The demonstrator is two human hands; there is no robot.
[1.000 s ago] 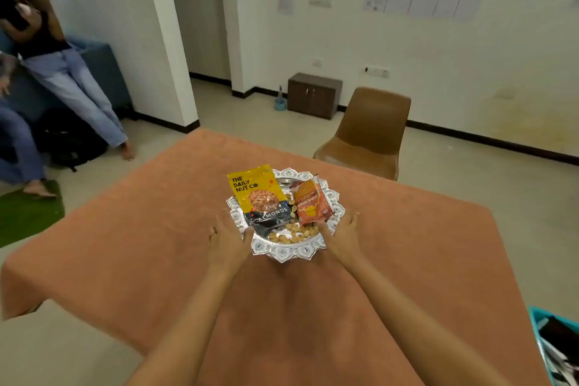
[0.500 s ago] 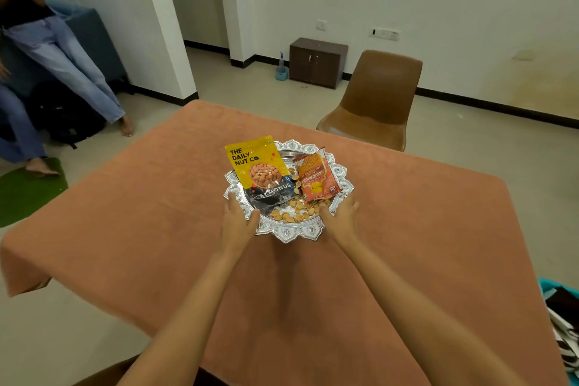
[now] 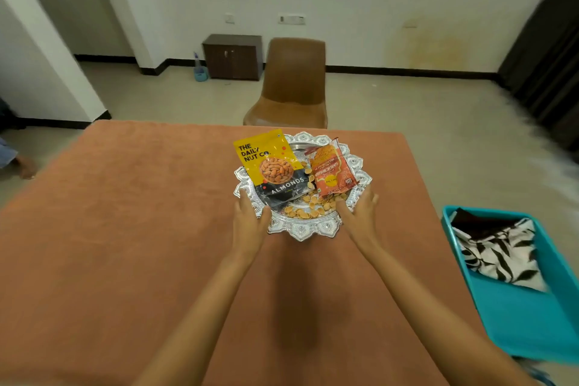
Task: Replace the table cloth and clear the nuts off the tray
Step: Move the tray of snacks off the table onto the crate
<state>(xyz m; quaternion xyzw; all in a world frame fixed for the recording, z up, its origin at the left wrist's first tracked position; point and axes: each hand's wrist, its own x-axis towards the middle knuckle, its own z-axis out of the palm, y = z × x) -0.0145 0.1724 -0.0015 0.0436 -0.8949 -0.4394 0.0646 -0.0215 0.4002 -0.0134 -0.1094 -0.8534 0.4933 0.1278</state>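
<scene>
One silver tray [image 3: 313,230] over the orange table cloth [image 3: 125,229], holding one yellow packet [image 3: 269,166], "THE DAILY NUT CO. ALMONDS"; one orange packet [image 3: 332,172], seemingly "GARLIC BHUJIA"; and loose nuts [image 3: 308,210]. The rim is gripped by left hand [image 3: 249,221] and right hand [image 3: 360,213], thumbs on top.

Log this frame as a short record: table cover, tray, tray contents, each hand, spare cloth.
table cover: orange-brown table cloth, spread over the table
tray: silver scalloped metal tray, on or just above the cloth; cannot tell which
contents: yellow-and-black almond packet, orange snack packet, loose pale nuts
left: left hand grips the tray's left rim
right: right hand grips its right rim
spare cloth: black-and-white leaf-print cloth in teal plastic bin, right of the table
</scene>
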